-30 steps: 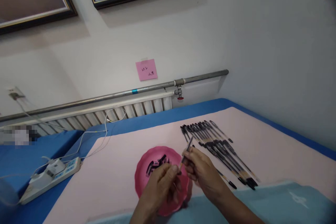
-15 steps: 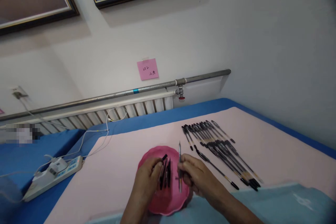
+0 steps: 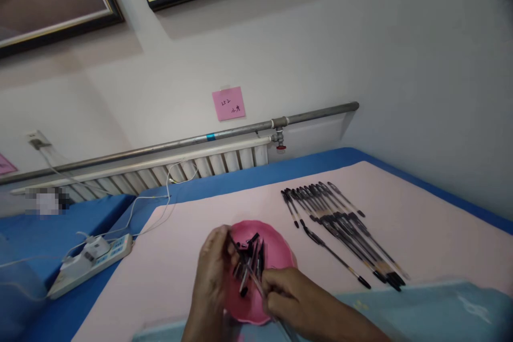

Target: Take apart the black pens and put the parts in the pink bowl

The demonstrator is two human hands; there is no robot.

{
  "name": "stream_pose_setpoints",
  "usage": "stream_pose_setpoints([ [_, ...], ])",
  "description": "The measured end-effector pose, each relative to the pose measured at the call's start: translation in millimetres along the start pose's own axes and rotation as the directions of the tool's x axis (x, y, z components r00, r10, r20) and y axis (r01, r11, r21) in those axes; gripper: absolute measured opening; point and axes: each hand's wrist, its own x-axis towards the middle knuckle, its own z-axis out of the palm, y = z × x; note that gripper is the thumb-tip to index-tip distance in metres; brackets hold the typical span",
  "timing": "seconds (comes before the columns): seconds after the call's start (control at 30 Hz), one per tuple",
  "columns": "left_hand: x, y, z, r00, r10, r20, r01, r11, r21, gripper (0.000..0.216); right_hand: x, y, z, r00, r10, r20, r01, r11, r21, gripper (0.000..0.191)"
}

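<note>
My right hand point(image 3: 286, 294) is closed around a clear pen point(image 3: 256, 281), which slants from lower right to upper left above a pink scalloped bowl point(image 3: 282, 251). At the pen's dark upper-left end are the curled fingers of my left hand point(image 3: 214, 264). Blur hides whether that end is a cap or the tip. Inside the bowl lie black and clear pen parts point(image 3: 261, 259), partly covered by the held pen. Several black-capped pens point(image 3: 348, 235) lie side by side in two overlapping groups on the pink sheet, to the right of the bowl.
A pink sheet point(image 3: 172, 256) covers the blue table point(image 3: 312, 162). At the left, a power strip point(image 3: 116, 251) holds white plugs with trailing cables. A radiator point(image 3: 216, 165) and a pipe point(image 3: 176, 143) run along the wall behind. Light-blue cloth point(image 3: 433, 310) borders the front.
The pen in my right hand has gone from upright to slanted, its far end now at my left hand. My left hand has shifted slightly left. The view has moved a little.
</note>
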Motion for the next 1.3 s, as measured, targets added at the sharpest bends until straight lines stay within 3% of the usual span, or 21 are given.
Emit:
stream_pose_setpoints([
  [0.07, 9.7, 11.9, -15.0, 0.97, 0.155, -0.188, -0.165, 0.986, -0.037, 0.032, -4.1, -1.6, -6.0, 0.999, 0.03, 0.025, -0.029, 0.999, -0.038, 0.007],
  [0.13, 17.8, 21.6, -30.0, 0.921, 0.251, -0.297, -0.264, 0.965, -0.004, 0.03, -5.6, -1.6, -12.4, 0.998, 0.062, 0.023, -0.061, 0.996, -0.062, 0.009],
  [0.2, 22.2, 24.8, -39.2, 0.9, 0.296, -0.321, -0.286, 0.955, 0.078, 0.03, -3.0, 0.8, -16.0, 0.995, 0.097, -0.037, -0.098, 0.995, -0.036, 0.008],
  [0.3, 21.4, 15.2, -37.4, 0.937, 0.272, -0.219, -0.199, 0.931, 0.306, 0.03, 7.4, 8.9, -12.9, 0.97, 0.164, -0.18, -0.147, 0.984, 0.104, 0.02],
  [0.37, 18.5, 3.1, -28.9, 0.968, 0.223, -0.116, -0.134, 0.848, 0.512, 0.027, 15.1, 15.7, -7.0, 0.943, 0.168, -0.287, -0.128, 0.98, 0.154, 0.037],
  [0.43, 15.7, -7.9, -19.8, 0.982, 0.187, -0.03, -0.116, 0.715, 0.69, 0.026, 20.1, 21.3, -1.8, 0.923, 0.127, -0.363, -0.095, 0.99, 0.107, 0.045],
  [0.5, 14.3, -14.9, -13.7, 0.983, 0.18, 0.027, -0.134, 0.62, 0.773, 0.025, 20.6, 23.8, -0.4, 0.923, 0.059, -0.382, -0.072, 0.997, -0.021, 0.039],
  [0.6, 15.8, -18.2, -13.7, 0.98, 0.18, 0.088, -0.173, 0.538, 0.825, 0.025, 13.5, 22.2, -10.0, 0.919, -0.035, -0.393, -0.113, 0.931, -0.347, 0.017],
  [0.67, 18.2, -18.1, -17.8, 0.98, 0.172, 0.096, -0.172, 0.51, 0.842, 0.025, 5.6, 20.7, -23.4, 0.911, -0.027, -0.412, -0.232, 0.793, -0.564, 0.019],
  [0.77, 20.4, -17.4, -23.5, 0.985, 0.151, 0.089, -0.151, 0.473, 0.868, 0.023, -5.6, 24.1, -46.8, 0.876, 0.074, -0.477, -0.398, 0.67, -0.627, 0.02],
  [0.9, 18.0, -16.1, -22.3, 0.984, 0.133, 0.117, -0.162, 0.417, 0.894, 0.019, -12.6, 36.1, -69.8, 0.831, 0.191, -0.522, -0.523, 0.585, -0.619, 0.027],
  [1.07, 13.9, -14.1, -16.9, 0.987, 0.071, 0.146, -0.162, 0.371, 0.914, 0.021, -14.7, 40.2, -78.3, 0.818, 0.297, -0.492, -0.566, 0.562, -0.602, 0.024],
  [1.2, 13.3, -16.8, -17.1, 0.988, 0.036, 0.149, -0.153, 0.161, 0.975, 0.019, -19.6, 34.7, -72.7, 0.837, 0.25, -0.486, -0.526, 0.611, -0.592, 0.018],
  [1.3, 14.1, -23.9, -17.1, 0.981, -0.034, 0.189, -0.185, 0.095, 0.978, 0.016, -22.9, 31.3, -65.8, 0.855, 0.19, -0.482, -0.466, 0.689, -0.556, 0.017],
])
